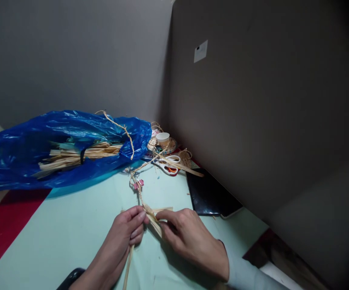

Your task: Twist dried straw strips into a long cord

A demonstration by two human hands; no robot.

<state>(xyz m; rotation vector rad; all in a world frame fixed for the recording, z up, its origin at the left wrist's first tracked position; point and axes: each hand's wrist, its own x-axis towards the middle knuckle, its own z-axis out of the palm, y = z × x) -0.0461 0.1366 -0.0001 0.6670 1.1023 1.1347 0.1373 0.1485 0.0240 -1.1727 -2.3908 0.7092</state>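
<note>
Blue bag [41,149] of straw strips at left, left hand [129,229] and right hand [186,237] both pinching the braided straw cord [150,215] low on the worktop [71,225]; loose grip likely lets the braid unravel.

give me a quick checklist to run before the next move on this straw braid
1. Both hands on the work: ok. The left hand and right hand pinch the straw strips from either side.
2. Finished braid lies free on the table: ok, it runs away from the hands with a pink clip on it.
3. Strips not tangled at the pinch: cannot tell, fingers cover the crossing.
4. Scissors at hand: ok, lying beyond the braid.
5. Spare straw available: ok, a bundle sticks out of the blue bag.
6. Black tablet clear of the work: ok, it lies apart from the right hand.
</note>
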